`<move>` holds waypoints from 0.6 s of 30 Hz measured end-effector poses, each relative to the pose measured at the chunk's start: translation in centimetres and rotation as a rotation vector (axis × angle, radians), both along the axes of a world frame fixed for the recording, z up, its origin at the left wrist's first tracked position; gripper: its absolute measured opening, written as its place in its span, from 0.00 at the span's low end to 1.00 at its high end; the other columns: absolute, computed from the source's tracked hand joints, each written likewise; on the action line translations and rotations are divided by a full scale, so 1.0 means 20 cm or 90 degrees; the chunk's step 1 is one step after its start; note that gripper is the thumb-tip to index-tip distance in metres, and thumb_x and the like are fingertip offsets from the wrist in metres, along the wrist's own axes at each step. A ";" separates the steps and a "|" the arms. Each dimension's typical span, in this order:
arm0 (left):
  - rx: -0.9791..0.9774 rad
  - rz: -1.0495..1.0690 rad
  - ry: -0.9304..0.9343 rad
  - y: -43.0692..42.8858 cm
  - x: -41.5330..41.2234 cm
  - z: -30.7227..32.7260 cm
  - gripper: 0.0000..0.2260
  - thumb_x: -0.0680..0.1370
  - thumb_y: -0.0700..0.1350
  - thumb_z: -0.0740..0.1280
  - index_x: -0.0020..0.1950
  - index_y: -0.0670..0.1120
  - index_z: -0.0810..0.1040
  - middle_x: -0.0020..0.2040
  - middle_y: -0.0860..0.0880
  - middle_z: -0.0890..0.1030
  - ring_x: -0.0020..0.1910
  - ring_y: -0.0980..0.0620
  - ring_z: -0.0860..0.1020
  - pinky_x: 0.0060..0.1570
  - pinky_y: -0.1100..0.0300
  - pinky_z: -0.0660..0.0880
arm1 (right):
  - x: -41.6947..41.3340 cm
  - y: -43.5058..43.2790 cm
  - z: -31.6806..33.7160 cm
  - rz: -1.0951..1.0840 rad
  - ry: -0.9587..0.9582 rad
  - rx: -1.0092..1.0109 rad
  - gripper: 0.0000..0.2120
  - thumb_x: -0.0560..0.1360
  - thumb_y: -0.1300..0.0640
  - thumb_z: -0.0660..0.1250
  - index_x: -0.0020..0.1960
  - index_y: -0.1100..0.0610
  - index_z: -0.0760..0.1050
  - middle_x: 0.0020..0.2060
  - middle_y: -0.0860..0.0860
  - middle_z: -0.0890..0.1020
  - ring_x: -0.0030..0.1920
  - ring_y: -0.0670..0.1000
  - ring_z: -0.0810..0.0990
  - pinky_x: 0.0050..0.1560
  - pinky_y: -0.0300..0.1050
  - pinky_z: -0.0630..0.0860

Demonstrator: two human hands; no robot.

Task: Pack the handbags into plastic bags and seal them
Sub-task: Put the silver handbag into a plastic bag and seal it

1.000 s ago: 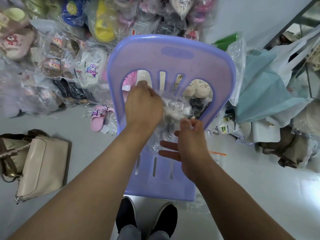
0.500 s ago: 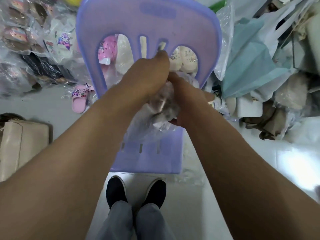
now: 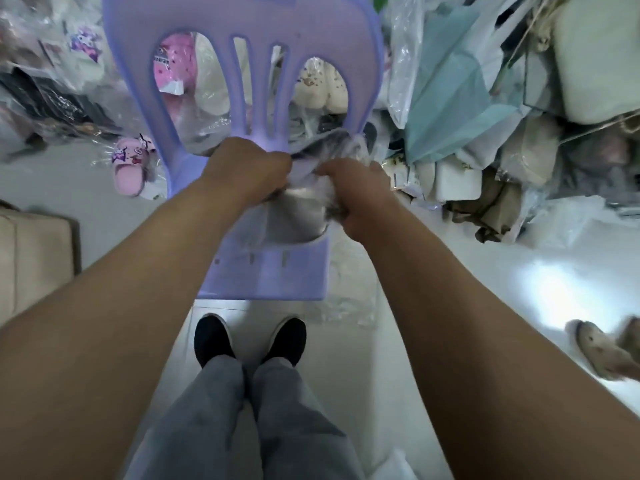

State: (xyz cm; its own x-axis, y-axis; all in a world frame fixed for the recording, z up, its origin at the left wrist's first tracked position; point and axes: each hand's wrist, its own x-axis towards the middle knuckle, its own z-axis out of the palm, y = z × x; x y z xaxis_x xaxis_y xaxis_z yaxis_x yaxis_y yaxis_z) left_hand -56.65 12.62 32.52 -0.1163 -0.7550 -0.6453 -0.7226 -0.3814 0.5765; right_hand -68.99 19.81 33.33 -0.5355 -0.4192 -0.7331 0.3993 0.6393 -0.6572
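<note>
Though blur smears much of it, chair point(image 3: 242, 22): lilac plastic, top cut off, seat partly hidden by hands and film.
Heap point(image 3: 450, 98): wrapped goods right of the chair, contents hard to make out.
Handbag point(image 3: 31, 258): beige, on the floor at the left edge, mostly cut off.
Plastic bag point(image 3: 294, 216): clear, bunched over the chair seat; cannot tell what is inside.
Left hand point(image 3: 249, 168): fingers clenched on the plastic bag.
Right hand point(image 3: 356, 192): fingers also gripping it, fingertips hidden.
Slipper point(image 3: 130, 168): pink, left of the chair.
</note>
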 end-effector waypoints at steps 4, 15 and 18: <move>-0.078 0.054 -0.033 0.04 0.04 0.21 0.21 0.73 0.56 0.63 0.58 0.43 0.80 0.57 0.42 0.82 0.58 0.40 0.79 0.56 0.53 0.74 | -0.11 0.11 0.29 0.085 0.034 -0.128 0.19 0.66 0.69 0.74 0.54 0.56 0.79 0.48 0.58 0.86 0.48 0.60 0.87 0.51 0.62 0.84; -0.014 0.131 0.315 -0.02 0.11 1.36 0.42 0.58 0.81 0.64 0.64 0.57 0.79 0.60 0.53 0.83 0.60 0.49 0.81 0.63 0.45 0.74 | -0.51 0.48 1.56 0.036 -0.117 -0.384 0.19 0.61 0.64 0.70 0.52 0.63 0.77 0.42 0.58 0.83 0.45 0.59 0.83 0.57 0.53 0.79; -0.155 0.111 0.337 0.00 0.03 1.69 0.28 0.68 0.71 0.70 0.61 0.54 0.81 0.53 0.55 0.84 0.52 0.53 0.83 0.51 0.57 0.79 | -0.56 0.52 1.80 -0.001 -0.064 -0.415 0.19 0.67 0.59 0.71 0.56 0.64 0.78 0.48 0.60 0.84 0.48 0.60 0.84 0.53 0.55 0.82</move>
State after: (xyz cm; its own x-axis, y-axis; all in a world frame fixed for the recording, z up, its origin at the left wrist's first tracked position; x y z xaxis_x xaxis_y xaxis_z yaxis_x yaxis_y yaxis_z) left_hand -56.01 12.65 66.25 -0.2354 -0.9103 -0.3405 -0.2531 -0.2808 0.9258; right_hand -80.12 30.24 69.40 -0.4788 -0.7938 -0.3751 0.4793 0.1216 -0.8692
